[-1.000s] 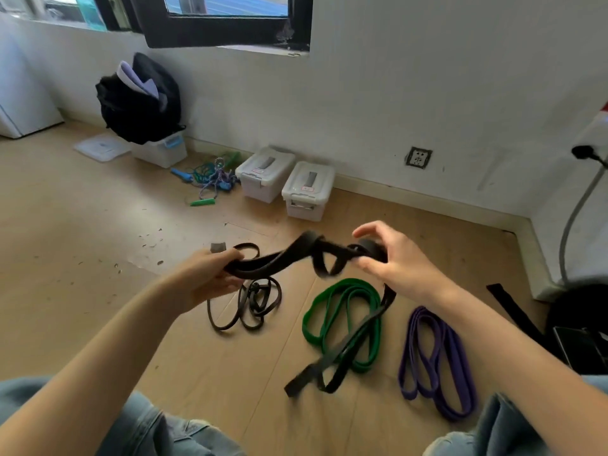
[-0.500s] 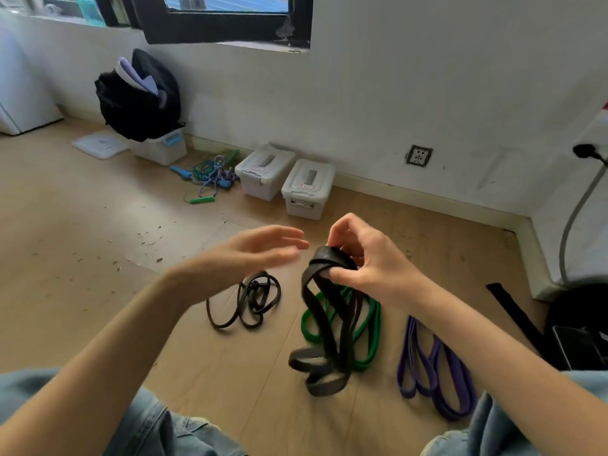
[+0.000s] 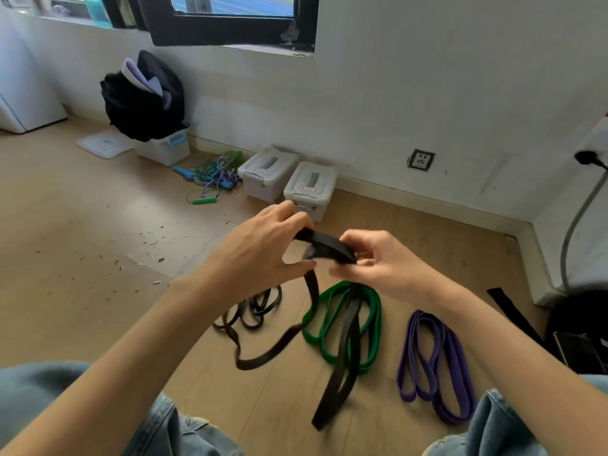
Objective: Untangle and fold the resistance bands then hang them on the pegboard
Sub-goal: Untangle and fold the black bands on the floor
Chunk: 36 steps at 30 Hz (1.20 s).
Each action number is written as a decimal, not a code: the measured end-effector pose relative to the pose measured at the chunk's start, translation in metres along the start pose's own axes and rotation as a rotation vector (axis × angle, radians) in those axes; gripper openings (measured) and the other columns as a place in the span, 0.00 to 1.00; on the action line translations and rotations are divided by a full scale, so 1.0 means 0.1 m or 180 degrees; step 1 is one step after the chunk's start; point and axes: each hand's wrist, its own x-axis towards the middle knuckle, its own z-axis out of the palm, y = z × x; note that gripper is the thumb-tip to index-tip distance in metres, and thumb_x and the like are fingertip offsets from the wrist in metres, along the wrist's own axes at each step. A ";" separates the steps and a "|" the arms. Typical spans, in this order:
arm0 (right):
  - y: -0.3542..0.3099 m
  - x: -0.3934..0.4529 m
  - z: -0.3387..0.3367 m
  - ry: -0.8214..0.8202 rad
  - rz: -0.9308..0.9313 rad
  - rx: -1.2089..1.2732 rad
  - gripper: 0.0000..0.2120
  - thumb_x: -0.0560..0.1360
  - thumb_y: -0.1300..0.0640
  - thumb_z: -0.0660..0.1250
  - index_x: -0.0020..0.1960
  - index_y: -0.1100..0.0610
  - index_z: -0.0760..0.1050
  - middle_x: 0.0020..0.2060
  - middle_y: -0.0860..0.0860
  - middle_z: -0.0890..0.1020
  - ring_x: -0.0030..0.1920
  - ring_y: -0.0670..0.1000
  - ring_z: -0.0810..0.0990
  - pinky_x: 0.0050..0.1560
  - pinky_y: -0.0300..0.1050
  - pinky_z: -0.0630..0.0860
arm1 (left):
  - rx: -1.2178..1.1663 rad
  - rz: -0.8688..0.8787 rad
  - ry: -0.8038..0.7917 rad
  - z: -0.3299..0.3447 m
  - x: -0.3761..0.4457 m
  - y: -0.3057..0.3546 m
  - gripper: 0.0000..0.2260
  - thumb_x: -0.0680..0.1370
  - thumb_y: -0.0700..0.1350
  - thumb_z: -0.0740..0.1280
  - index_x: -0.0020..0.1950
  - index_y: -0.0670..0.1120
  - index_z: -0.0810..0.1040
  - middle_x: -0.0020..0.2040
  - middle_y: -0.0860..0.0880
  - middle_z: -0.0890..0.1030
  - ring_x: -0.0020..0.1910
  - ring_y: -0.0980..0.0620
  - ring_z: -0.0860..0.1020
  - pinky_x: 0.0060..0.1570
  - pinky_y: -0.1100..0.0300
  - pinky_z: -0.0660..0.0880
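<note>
A wide black resistance band [image 3: 324,246] is held up between both hands over the wooden floor. My left hand [image 3: 260,251] grips its left part and my right hand [image 3: 378,261] pinches its right part. Two loops of this band hang down, one curling left, one dropping straight toward my knees. On the floor lie a thin black band [image 3: 253,311] in a tangle, a green band [image 3: 371,324] coiled, and a purple band [image 3: 437,366] folded at the right. No pegboard is in view.
Two lidded white boxes [image 3: 289,179] stand by the wall, with skipping ropes [image 3: 214,179] to their left. A black bag [image 3: 141,97] rests on another box. A black strap [image 3: 513,311] and dark gear lie at the right. My jeans-clad knees frame the bottom.
My left hand, which had let go and hovered with fingers apart, has taken hold of the wide black band again. The hanging loops have swung apart, one to the left.
</note>
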 end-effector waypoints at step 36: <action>0.09 -0.08 0.00 -0.1162 0.0369 0.1444 0.12 0.69 0.53 0.73 0.50 0.57 0.79 0.43 0.55 0.83 0.46 0.53 0.82 0.51 0.45 0.78 | -0.1578 -0.0594 -0.0069 0.20 -0.05 -0.04 0.15 0.76 0.36 0.61 0.35 0.53 0.66 0.28 0.57 0.72 0.29 0.59 0.73 0.31 0.67 0.71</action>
